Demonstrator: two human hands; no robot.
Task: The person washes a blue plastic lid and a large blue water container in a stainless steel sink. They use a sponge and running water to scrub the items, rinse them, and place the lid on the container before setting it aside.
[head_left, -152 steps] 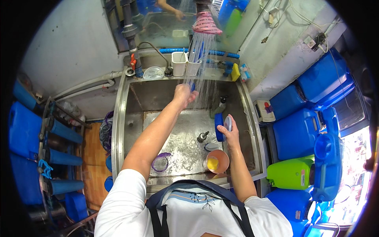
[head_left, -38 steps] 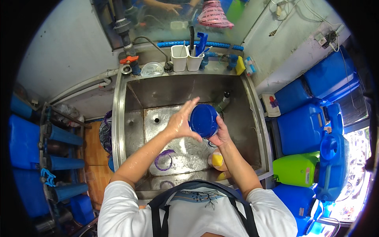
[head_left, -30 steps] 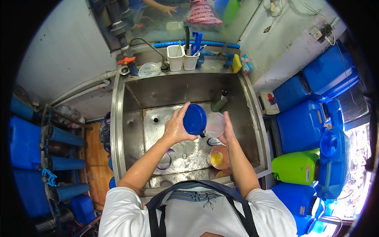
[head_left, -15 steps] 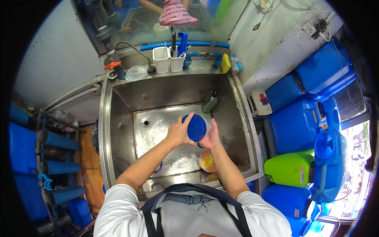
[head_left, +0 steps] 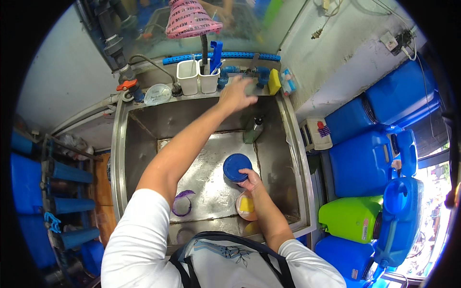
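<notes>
My right hand (head_left: 250, 180) grips a round blue-lidded container (head_left: 237, 167) over the sink basin, the thumb on top of its lid. What lies below the lid is mostly hidden. Stretched out to the sink's back rim, my left hand (head_left: 237, 96) is empty, its fingers apart. It is close to the blue pipe fittings (head_left: 263, 76); whether it touches them I cannot tell. Beneath my right wrist, a yellow sponge (head_left: 247, 205) sits in a round bowl (head_left: 241, 214). A dark green bottle (head_left: 253, 129) stands at the basin's back right.
A purple ring-shaped strip (head_left: 182, 204) lies on the floor of the metal sink (head_left: 118, 158). White holders (head_left: 188, 79) with tools, a clear lid (head_left: 157, 94) and a yellow sponge (head_left: 274, 82) line the back rim. Blue jugs (head_left: 357, 158) and a green jug (head_left: 349, 218) crowd the right side.
My left hand has let go of the blue-lidded container and moved up to the back rim. My right hand keeps the container, now slightly lower. The purple strip has come into fuller view.
</notes>
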